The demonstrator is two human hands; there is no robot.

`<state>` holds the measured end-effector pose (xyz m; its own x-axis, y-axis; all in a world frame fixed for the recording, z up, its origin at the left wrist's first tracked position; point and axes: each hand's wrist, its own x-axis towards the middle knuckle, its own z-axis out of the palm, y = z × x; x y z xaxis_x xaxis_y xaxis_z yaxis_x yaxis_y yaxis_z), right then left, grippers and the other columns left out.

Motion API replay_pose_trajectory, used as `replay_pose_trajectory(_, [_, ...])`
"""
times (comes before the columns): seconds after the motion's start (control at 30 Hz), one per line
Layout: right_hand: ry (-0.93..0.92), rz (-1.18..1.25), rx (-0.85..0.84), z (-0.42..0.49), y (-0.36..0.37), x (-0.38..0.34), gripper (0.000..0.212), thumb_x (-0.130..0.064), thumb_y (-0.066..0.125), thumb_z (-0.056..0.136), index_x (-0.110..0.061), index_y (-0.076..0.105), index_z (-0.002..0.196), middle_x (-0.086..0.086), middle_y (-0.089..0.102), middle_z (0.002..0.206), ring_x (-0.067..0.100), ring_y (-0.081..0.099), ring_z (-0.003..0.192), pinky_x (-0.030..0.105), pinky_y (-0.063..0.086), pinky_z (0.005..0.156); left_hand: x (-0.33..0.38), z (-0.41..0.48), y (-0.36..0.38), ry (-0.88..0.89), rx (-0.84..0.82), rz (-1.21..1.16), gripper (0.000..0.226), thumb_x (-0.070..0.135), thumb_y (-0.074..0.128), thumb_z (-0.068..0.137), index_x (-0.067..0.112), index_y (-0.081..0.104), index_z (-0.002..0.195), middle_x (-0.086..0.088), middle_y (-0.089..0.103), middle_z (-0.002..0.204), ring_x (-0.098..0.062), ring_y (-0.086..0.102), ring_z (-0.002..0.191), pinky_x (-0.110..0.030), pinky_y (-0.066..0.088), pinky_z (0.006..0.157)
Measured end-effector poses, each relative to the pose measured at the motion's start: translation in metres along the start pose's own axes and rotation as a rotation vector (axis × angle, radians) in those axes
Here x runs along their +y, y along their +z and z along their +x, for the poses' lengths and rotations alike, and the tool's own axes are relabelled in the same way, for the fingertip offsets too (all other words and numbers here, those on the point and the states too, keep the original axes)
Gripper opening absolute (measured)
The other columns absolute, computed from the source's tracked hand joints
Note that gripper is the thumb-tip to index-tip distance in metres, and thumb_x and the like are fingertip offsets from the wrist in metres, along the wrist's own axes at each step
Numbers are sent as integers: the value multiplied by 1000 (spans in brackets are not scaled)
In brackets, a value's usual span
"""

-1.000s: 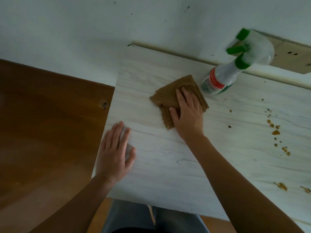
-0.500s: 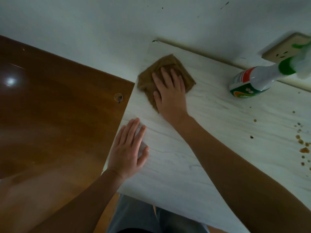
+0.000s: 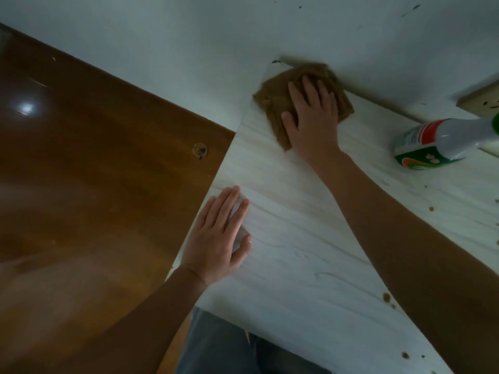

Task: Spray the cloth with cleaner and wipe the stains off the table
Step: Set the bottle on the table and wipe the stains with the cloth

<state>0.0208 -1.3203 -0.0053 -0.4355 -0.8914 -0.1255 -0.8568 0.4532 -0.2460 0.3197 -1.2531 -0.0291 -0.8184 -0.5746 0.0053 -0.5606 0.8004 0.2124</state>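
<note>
A: Where is the cloth (image 3: 280, 95) found?

B: At the upper centre of the frame, on the far corner of the pale worktop (image 3: 310, 252), right against the wall (image 3: 189, 36). It is pressed flat under the right hand (image 3: 313, 117), whose fingers are spread over it; nothing is pinched, so that grip is wide.

A: And the left hand (image 3: 218, 238)?

B: It is laid palm down near the worktop's left edge, lower centre, fingers extended, nothing held.

A: The cleaner?

B: The spray bottle (image 3: 442, 144) is seen at the right edge, well apart from the cloth. Brown stains (image 3: 386, 296) are scattered at the lower right. A brown wooden surface (image 3: 81, 171) is seen at the left.
</note>
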Motion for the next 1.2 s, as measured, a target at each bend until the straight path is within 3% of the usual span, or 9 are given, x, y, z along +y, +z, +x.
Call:
replay_pose_trajectory(0.13, [-42, -25, 13, 3, 13, -31, 56, -38, 33, 104, -25, 30, 158, 6, 22, 167, 37, 16, 153, 50, 7, 125, 0, 0, -3, 0, 1, -14, 66, 44, 45, 103, 7, 39, 157, -18, 23, 170, -31, 17, 160, -49, 22, 128])
replay_pose_trajectory(0.33, [-153, 24, -6, -85, 18, -20, 53, -33, 37, 101, -22, 41, 154, 7, 34, 162, 34, 25, 151, 51, 12, 125, 0, -1, -5, 2, -14, -8, 66, 46, 43, 103, 9, 38, 157, -17, 24, 169, -29, 17, 160, -50, 22, 128])
replay_pose_trajectory(0.57, [78, 75, 12, -229, 32, -15, 55, -32, 35, 102, -23, 34, 156, 5, 29, 164, 30, 21, 153, 49, 14, 126, 1, -1, -5, 0, -29, 19, 66, 49, 36, 104, 12, 30, 159, -15, 21, 170, -29, 13, 160, -43, 10, 131])
replay_pose_trajectory(0.73, [203, 57, -26, -324, 42, -22, 58, -32, 34, 104, -24, 23, 160, 4, 17, 168, 26, 7, 156, 45, 1, 127, 3, -4, -14, 13, 6, -121, 58, 41, 45, 103, 8, 44, 151, -16, 30, 167, -30, 20, 158, -50, 19, 128])
replay_pose_trajectory(0.83, [246, 53, -22, -365, 48, -29, 58, -32, 33, 103, -22, 25, 159, 5, 20, 167, 27, 9, 156, 47, 5, 127, -1, -12, -19, 24, -17, -175, 55, 41, 43, 103, 8, 48, 147, -15, 33, 165, -31, 24, 157, -53, 24, 126])
replay_pose_trajectory(1.0, [309, 76, 5, -393, 57, -43, 57, -31, 29, 104, -22, 24, 160, 4, 16, 168, 24, 4, 157, 45, 3, 128, -14, -49, -19, 144, -27, -144, 54, 39, 45, 104, 6, 49, 147, -16, 34, 164, -31, 24, 157, -50, 24, 127])
replay_pose_trajectory(1.2, [374, 120, 19, -380, 57, -51, 56, -33, 29, 103, -25, 26, 159, 3, 19, 168, 26, 5, 156, 46, 1, 127, -16, -50, -15, 167, 23, -111, 51, 36, 48, 103, 6, 51, 144, -18, 37, 162, -33, 28, 155, -50, 26, 126])
